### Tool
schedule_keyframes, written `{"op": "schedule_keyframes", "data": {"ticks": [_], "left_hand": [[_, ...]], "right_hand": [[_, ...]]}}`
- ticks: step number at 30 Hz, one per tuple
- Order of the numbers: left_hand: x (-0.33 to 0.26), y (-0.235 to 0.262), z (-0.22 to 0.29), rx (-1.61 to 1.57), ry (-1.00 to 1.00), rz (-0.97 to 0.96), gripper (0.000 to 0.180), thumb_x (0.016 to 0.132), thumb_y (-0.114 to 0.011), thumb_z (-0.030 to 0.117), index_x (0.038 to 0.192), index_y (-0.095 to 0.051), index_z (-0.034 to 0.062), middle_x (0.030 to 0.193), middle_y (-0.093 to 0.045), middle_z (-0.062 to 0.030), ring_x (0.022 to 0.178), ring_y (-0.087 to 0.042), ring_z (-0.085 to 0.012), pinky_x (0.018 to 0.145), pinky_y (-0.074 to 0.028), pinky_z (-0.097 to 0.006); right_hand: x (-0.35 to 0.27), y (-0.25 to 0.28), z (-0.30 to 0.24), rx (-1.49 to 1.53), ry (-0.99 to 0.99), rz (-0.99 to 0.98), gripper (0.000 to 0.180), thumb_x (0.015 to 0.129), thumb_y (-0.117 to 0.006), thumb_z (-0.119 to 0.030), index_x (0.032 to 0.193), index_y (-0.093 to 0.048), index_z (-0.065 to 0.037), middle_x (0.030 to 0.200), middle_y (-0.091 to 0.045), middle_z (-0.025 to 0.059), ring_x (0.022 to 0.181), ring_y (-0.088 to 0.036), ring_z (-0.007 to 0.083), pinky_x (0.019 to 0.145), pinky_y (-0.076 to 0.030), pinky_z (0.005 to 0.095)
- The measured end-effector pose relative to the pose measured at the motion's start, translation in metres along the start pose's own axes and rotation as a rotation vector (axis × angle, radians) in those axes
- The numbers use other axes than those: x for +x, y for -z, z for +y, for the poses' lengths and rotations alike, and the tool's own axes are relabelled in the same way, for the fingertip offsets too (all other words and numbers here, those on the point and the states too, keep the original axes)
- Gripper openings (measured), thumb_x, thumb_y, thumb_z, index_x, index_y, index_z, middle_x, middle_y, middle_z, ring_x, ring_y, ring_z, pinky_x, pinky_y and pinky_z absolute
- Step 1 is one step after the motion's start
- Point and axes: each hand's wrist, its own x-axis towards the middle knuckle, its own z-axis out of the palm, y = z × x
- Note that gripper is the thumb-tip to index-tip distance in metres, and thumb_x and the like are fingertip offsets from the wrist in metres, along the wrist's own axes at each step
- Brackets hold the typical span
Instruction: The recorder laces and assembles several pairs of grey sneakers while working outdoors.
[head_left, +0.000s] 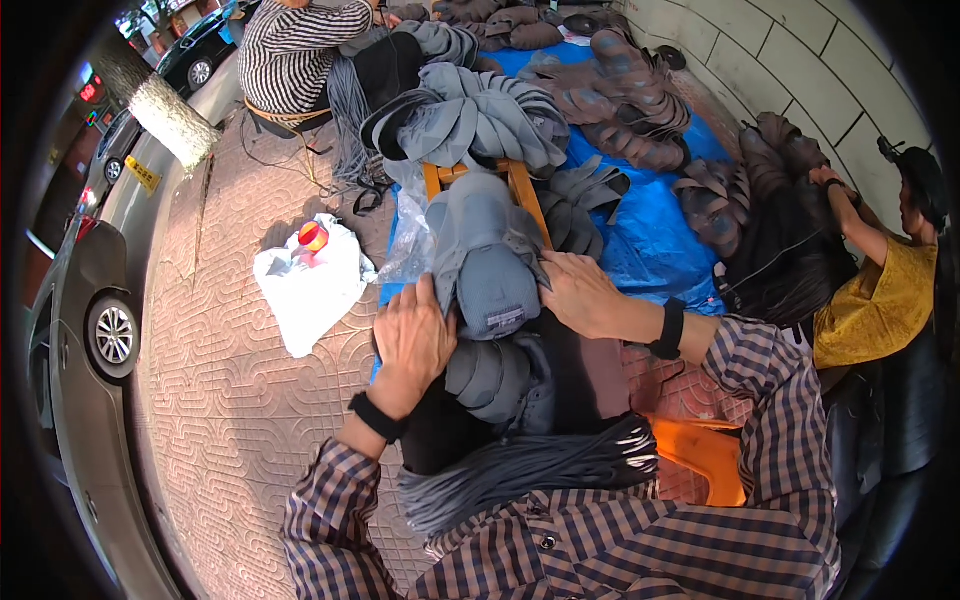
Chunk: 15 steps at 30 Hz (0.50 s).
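Gripping a grey cap (495,290) by its edges, with bent fingers of the left hand (410,345) on one side and of the right hand (590,297) on the other. Held in front of the body, just above more grey caps (490,380) and long grey cords (530,475). Farther out, near a white bag (315,290) at left and a blue sheet (650,250) at right.

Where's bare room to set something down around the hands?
Widest: patterned paving between the parked car and white bag, reaching left of the left hand. Smaller: wrinkled blue tarp between the loose grey pieces and brown stack. Crowded: the gap to the right hand, filled by grey caps, and the lap, under cords.
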Motion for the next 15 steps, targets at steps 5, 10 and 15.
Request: {"op": "schedule_keyframes", "data": {"ticks": [5, 10, 15], "left_hand": [[-0.015, -0.022, 0.004, -0.152, 0.067, 0.095, 0.06, 0.082, -0.066, 0.023, 0.131, -0.047, -0.0054, 0.097, -0.064, -0.0184, 0.093, -0.063, -0.0367, 0.102, -0.034, -0.05], [0.026, -0.031, -0.003, -0.057, 0.079, 0.037, 0.046, 0.088, -0.057, 0.02, 0.128, -0.048, -0.001, 0.071, -0.066, -0.0192, 0.071, -0.067, -0.0366, 0.099, -0.042, -0.05], [0.006, -0.036, -0.007, -0.495, 0.268, 0.002, 0.045, 0.092, -0.059, 0.022, 0.133, -0.049, 0.0083, 0.1, -0.065, -0.0294, 0.091, -0.065, -0.0407, 0.088, -0.047, -0.049]], "right_hand": [[-0.009, 0.003, -0.012, -0.072, 0.03, 0.153, 0.036, 0.09, -0.056, -0.023, 0.108, -0.06, 0.008, 0.117, -0.057, 0.0262, 0.109, -0.055, 0.0354, 0.095, -0.038, 0.0462], [0.012, 0.013, -0.011, -0.303, 0.222, 0.124, 0.022, 0.085, -0.06, -0.022, 0.081, -0.067, -0.001, 0.087, -0.058, 0.017, 0.089, -0.056, 0.0314, 0.091, -0.037, 0.0463], [0.012, 0.01, -0.013, -0.566, 0.256, 0.022, 0.018, 0.079, -0.06, -0.017, 0.084, -0.069, -0.002, 0.085, -0.061, 0.0136, 0.088, -0.057, 0.0278, 0.082, -0.038, 0.0429]]}}
